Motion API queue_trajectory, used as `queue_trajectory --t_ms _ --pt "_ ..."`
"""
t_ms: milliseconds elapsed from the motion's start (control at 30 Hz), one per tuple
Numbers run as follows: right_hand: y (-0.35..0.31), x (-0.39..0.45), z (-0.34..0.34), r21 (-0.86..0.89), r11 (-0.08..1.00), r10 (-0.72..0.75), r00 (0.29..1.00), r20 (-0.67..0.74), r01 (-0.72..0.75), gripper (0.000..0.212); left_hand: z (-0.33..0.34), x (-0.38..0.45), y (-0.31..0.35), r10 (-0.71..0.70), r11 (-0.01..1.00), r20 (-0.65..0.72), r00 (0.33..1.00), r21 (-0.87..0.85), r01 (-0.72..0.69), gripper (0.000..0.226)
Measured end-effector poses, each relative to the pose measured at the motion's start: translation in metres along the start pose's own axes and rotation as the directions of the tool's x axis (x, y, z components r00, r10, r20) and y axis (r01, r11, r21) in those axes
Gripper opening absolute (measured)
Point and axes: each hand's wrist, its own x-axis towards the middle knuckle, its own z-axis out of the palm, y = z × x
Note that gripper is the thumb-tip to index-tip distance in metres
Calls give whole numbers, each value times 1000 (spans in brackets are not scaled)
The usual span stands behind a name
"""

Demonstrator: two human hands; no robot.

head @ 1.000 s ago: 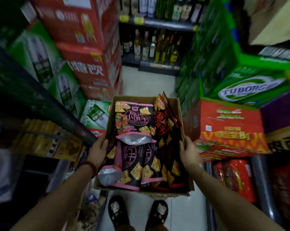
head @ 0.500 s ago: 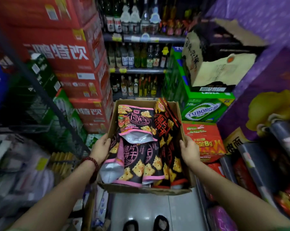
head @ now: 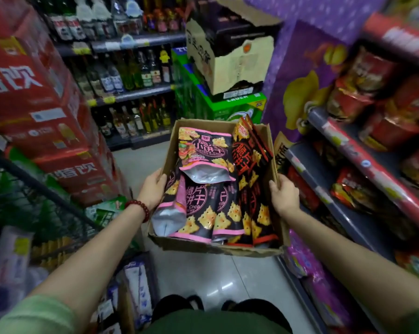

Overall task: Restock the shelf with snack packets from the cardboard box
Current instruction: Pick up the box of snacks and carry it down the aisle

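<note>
An open cardboard box (head: 218,249) is held up in front of me, above the floor. Inside lie several black snack packets, pink-trimmed ones (head: 203,150) at the left and middle, red-trimmed ones (head: 249,155) standing along the right side. My left hand (head: 153,189) grips the box's left wall, with a red bead bracelet on the wrist. My right hand (head: 284,196) grips the right wall. The snack shelf (head: 348,150) runs along my right, with red packets on its tiers.
Red drink cartons (head: 39,104) are stacked at the left, a dark wire rack (head: 34,196) below them. Bottle shelves (head: 131,92) stand at the aisle's end. A green beer carton (head: 230,109) with a torn box on top sits behind the box. Tiled floor (head: 215,278) shows below.
The view has risen and turned right, bringing the snack shelf into sight. Both hands have kept their grip on the box, which has stayed level in front of me.
</note>
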Motion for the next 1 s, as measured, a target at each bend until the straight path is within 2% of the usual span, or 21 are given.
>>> queue_trajectory --t_ms 200,300,467,600,800,1000 --pt "43 -18 -34 46 998 46 995 -86 -42 29 34 -2 13 55 998 108 993 10 -56 30" --pt "59 -23 -47 66 995 74 994 -86 -69 28 50 -7 20 95 995 137 986 -6 -95 30" --pt "82 -27 -68 90 991 107 990 -97 -99 33 79 -19 32 84 996 152 985 -37 -79 25" --pt "100 -37 -84 118 988 113 986 -121 -98 33 101 -26 43 87 996 185 979 -43 -80 33" --pt "121 -50 -103 127 982 161 968 -193 -138 32 121 -26 58 105 994 269 957 -43 -97 34" --pt "132 -59 -113 161 968 227 948 -224 -193 27 135 -16 73 185 983 343 921 -48 -180 35"
